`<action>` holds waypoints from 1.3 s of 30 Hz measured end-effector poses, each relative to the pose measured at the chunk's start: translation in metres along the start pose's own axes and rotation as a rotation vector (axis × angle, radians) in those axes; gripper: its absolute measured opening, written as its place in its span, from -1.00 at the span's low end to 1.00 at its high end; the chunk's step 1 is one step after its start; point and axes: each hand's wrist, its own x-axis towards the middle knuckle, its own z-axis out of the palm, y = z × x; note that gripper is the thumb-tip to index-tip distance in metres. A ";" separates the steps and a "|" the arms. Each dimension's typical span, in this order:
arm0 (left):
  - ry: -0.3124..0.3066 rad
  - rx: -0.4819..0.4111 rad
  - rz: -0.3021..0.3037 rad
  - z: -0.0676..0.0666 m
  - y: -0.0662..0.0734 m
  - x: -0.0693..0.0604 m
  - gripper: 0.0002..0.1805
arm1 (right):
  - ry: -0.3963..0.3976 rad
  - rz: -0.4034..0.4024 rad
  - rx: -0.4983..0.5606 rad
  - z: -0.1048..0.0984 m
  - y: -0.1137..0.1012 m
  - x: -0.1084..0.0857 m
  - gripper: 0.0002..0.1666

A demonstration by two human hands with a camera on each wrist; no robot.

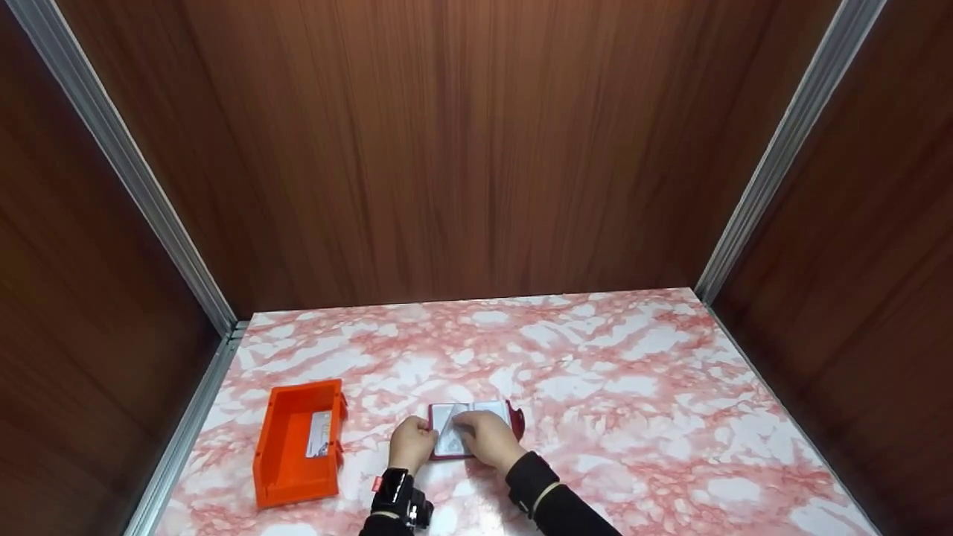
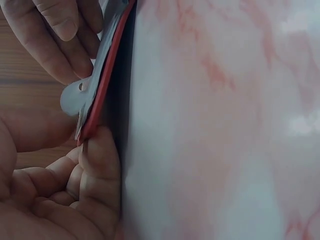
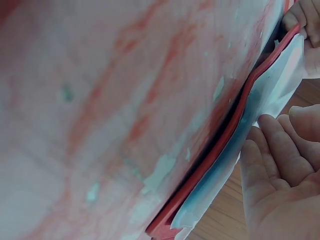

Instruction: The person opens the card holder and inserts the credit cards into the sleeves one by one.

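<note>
An open card holder (image 1: 453, 455) with a red cover and clear plastic sleeves (image 1: 447, 443) lies near the front of the table, around its middle, a dark red strap (image 1: 519, 420) curving out at its right side. The left hand (image 1: 411, 444) pinches its left edge, thumb on the sleeve side and index finger beneath the cover. The right hand (image 1: 488, 438) reaches over the sleeves with its fingers bent and touching the film; I cannot tell whether thumb and fingers pinch it. Beside the left hand's work, a translucent rounded tab (image 2: 72, 97) with a small hole juts from the sleeves. Both forearms wear dark sleeves and black wristbands. The tabletop (image 1: 640, 417) is marbled in pinkish red and white, with a glossy reflection near the front. To the left, apart from the hands, sits an orange plastic bin (image 1: 287, 447). Wood-grain brown panels (image 1: 461, 149) wall the back and both sides, and grey metal rails (image 1: 789, 149) run up the corners. The bin bears a whitish label (image 1: 318, 434) with bluish printing, and the left wristband a small red tag (image 1: 377, 484); any writing on either is too small to read.
</note>
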 end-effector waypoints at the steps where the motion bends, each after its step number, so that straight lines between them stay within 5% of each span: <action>1: 0.010 0.005 0.003 0.000 0.000 0.000 -0.87 | 0.000 0.001 -0.002 0.000 0.000 0.000 -0.71; 11: 0.059 0.033 0.040 -0.006 -0.001 0.003 -0.81 | 0.008 -0.014 -0.017 -0.001 -0.001 0.000 -0.73; 23: -0.030 0.029 0.116 -0.004 0.004 -0.002 -0.67 | -0.002 0.001 -0.011 -0.001 -0.003 0.000 -0.72; 39: 0.010 0.114 0.202 0.005 0.002 -0.002 -0.74 | 0.009 0.007 0.000 -0.001 -0.003 -0.002 -0.70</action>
